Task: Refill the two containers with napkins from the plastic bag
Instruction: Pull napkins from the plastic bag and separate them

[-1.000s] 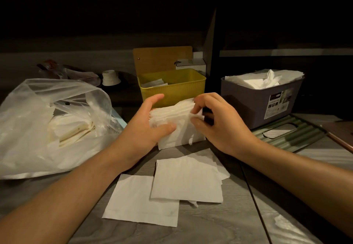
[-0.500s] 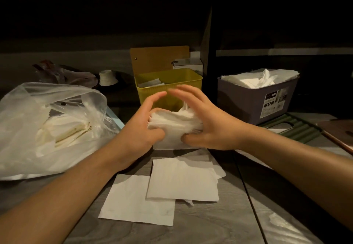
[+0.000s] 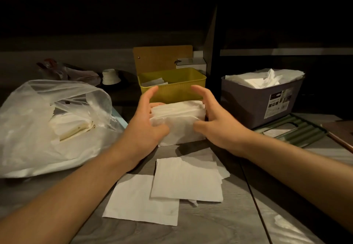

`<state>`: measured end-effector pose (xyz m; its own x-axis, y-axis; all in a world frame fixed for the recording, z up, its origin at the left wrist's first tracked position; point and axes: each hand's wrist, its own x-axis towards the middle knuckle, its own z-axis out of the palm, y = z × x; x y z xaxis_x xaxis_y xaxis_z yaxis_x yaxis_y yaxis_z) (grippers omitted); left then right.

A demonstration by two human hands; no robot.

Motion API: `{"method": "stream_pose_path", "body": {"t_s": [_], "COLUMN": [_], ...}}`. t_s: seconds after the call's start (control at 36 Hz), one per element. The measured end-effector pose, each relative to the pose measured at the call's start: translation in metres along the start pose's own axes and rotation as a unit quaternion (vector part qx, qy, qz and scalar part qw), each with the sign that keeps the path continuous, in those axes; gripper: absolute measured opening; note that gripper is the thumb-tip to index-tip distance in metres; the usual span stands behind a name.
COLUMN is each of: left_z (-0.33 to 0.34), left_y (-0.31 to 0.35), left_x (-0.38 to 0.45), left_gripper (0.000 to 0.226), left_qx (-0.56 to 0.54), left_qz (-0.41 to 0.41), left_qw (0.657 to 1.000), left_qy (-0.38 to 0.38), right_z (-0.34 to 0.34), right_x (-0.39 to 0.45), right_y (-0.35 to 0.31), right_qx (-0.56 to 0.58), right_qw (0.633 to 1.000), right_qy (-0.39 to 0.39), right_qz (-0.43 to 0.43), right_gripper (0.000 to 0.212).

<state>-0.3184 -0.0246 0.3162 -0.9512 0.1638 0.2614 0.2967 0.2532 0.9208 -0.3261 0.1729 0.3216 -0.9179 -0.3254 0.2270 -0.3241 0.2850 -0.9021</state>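
A stack of white napkins (image 3: 179, 113) stands on edge on the table, just in front of the yellow container (image 3: 177, 90). My left hand (image 3: 143, 127) holds its left end and my right hand (image 3: 219, 127) its right end. Both thumbs lie across the front and the fingers reach over the sides. The yellow container has only a few napkins at its bottom. The grey container (image 3: 254, 102) at the right is heaped full of napkins. At the left lies the clear plastic bag (image 3: 38, 129), with more napkins inside.
Loose flat napkins (image 3: 187, 180) lie on the grey wooden table near me, one more (image 3: 141, 201) further left. A green ribbed lid (image 3: 298, 131) rests by the grey container. A wooden lid (image 3: 162, 56) leans behind the yellow container. A small white object (image 3: 110, 75) sits at the back.
My right hand moved off the top of the stack to its right end, fingers now raised. The stack now stands squared between both hands.
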Motion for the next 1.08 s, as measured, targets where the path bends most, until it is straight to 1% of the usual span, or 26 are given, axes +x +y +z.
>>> {"method": "stream_pose_path", "body": {"t_s": [0.08,0.17,0.25,0.33,0.36,0.42,0.47,0.53,0.61,0.69,0.72,0.81,0.89,0.94,1.0,1.06,1.08], "left_z": [0.0,0.001,0.002,0.001,0.0,-0.002,-0.003,-0.004,-0.003,-0.002,-0.001,0.001,0.002,0.003,0.001,-0.003,-0.006], "left_y": [-0.003,-0.004,-0.002,0.003,0.004,0.006,0.007,0.009,0.011,0.011,0.01,0.011,0.013,0.015,0.016,0.014,0.012], "left_x": [0.0,-0.001,-0.001,-0.001,-0.001,-0.001,-0.002,-0.004,-0.006,-0.007,-0.007,-0.006,-0.007,-0.008,-0.005,-0.001,0.001], "left_gripper": [0.092,0.087,0.081,0.075,0.075,0.077,0.074,0.065,0.055,0.045,0.044,0.044,0.052,0.052,0.041,0.022,0.019], "left_qx": [-0.016,-0.003,-0.007,-0.056,-0.067,-0.077,-0.079,-0.06,-0.019,-0.029,-0.033,-0.068,-0.135,-0.189,-0.237,-0.258,-0.264], "left_qz": [-0.006,-0.003,-0.004,-0.021,-0.028,-0.045,-0.059,-0.055,-0.055,-0.065,-0.066,-0.079,-0.088,-0.089,-0.082,-0.055,-0.044], "left_qw": [0.999,1.0,0.999,0.997,0.997,0.996,0.994,0.994,0.993,0.995,0.996,0.994,0.986,0.978,0.968,0.961,0.957], "left_qy": [0.028,0.03,0.035,0.041,0.033,-0.006,-0.049,-0.078,-0.1,-0.069,-0.055,-0.032,-0.029,-0.018,0.023,0.082,0.112], "right_z": [0.004,0.005,0.004,0.001,-0.001,-0.004,-0.005,-0.004,-0.001,0.003,0.005,0.009,0.012,0.012,0.006,-0.002,-0.005], "right_x": [-0.003,-0.002,-0.001,0.004,0.005,0.006,0.005,0.002,0.001,0.0,0.0,-0.002,-0.004,0.0,0.018,0.048,0.063], "right_y": [-0.001,-0.001,-0.001,-0.002,-0.003,-0.006,-0.008,-0.011,-0.015,-0.017,-0.018,-0.022,-0.031,-0.042,-0.057,-0.072,-0.079], "right_qx": [-0.019,-0.015,-0.005,0.082,0.112,0.152,0.158,0.145,0.16,0.263,0.279,0.263,0.243,0.23,0.222,0.224,0.224], "right_qw": [1.0,0.999,1.0,0.995,0.991,0.986,0.986,0.989,0.986,0.962,0.957,0.958,0.961,0.964,0.963,0.96,0.96], "right_qy": [-0.021,-0.029,0.002,0.054,0.066,0.069,0.049,0.03,0.036,0.048,0.049,0.07,0.099,0.105,0.117,0.128,0.129], "right_qz": [0.001,0.017,0.017,0.025,0.026,0.024,0.018,0.01,0.01,0.055,0.07,0.091,0.086,0.085,0.096,0.105,0.104], "right_gripper": [0.092,0.093,0.093,0.086,0.082,0.075,0.076,0.081,0.081,0.081,0.083,0.085,0.086,0.082,0.077,0.079,0.08]}}
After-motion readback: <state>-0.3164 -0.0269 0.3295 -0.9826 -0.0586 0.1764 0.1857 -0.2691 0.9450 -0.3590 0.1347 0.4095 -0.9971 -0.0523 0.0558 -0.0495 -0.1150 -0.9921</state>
